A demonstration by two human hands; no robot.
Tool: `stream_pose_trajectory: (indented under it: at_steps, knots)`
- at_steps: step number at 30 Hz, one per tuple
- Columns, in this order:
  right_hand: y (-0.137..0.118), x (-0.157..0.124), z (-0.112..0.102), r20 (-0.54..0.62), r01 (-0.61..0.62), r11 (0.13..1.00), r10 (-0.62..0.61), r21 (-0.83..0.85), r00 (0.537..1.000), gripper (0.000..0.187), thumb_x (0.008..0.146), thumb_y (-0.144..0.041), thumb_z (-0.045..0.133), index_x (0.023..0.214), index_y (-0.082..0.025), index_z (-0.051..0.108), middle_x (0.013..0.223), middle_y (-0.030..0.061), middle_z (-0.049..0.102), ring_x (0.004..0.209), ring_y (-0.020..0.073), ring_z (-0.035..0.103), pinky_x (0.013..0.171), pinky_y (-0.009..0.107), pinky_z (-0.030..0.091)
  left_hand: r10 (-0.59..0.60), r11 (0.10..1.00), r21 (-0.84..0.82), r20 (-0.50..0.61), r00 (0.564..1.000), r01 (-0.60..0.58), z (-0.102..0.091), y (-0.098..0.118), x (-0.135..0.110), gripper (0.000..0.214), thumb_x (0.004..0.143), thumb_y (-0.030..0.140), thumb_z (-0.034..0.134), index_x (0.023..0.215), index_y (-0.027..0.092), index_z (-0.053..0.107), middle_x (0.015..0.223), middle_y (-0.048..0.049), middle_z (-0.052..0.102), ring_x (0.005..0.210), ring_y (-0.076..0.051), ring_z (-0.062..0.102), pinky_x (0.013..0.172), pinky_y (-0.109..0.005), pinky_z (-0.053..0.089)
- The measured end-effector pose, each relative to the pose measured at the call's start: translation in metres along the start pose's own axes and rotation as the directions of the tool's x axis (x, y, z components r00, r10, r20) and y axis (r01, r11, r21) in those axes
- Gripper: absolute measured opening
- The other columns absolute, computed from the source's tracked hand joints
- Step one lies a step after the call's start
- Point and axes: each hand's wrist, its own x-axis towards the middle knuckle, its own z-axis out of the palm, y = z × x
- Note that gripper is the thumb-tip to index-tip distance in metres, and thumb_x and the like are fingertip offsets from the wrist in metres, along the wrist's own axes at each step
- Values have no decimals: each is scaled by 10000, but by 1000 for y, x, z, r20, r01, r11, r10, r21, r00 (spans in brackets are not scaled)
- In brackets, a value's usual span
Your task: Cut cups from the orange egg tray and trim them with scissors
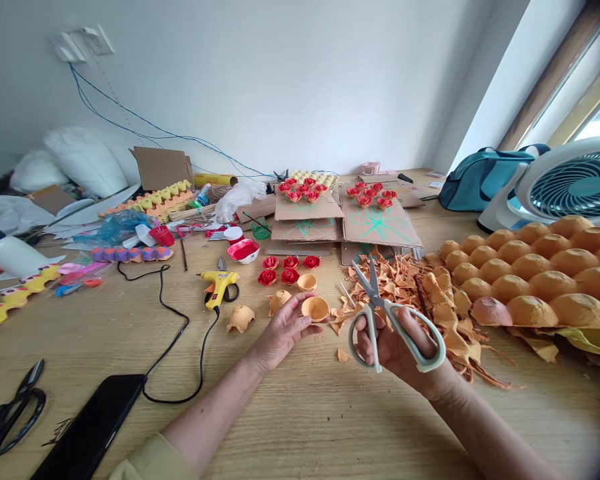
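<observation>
Between the thumb and fingers of my left hand [287, 331] is an orange egg-carton cup [315, 309], its opening tilted up toward me. My right hand [405, 350] grips white-handled scissors [374, 297] by the loops, blades apart and pointing up and away. Just beyond the held cup stands another trimmed cup [307, 283]. Two rough cut cups, one [241, 319] farther left and one [279, 302] partly behind my left fingers, lie on the table. Several red paper-pulp roses [290, 275] sit behind them. Orange carton scraps [405, 283] are heaped beyond the scissors.
A large orange egg tray [540, 273] and a fan [570, 180] stand at right. Cardboard pieces [380, 230] with red flowers lie at the back. Left are a yellow glue gun [220, 287] with its black cord, a phone [93, 427] and black scissors [17, 407].
</observation>
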Motion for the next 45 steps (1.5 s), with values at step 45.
stream_pose_trajectory:
  at_steps: [45]
  knots:
    - [11,-1,-5,279,250,-134,-287,-959,916,211,943,-359,534,804,-206,492,755,20,629,667,173,539,773,341,314,-378,859,-342,79,922,382,-10,-11,3,372,920,454,577,908,91,656,756,-105,694,581,-114,641,564,-207,535]
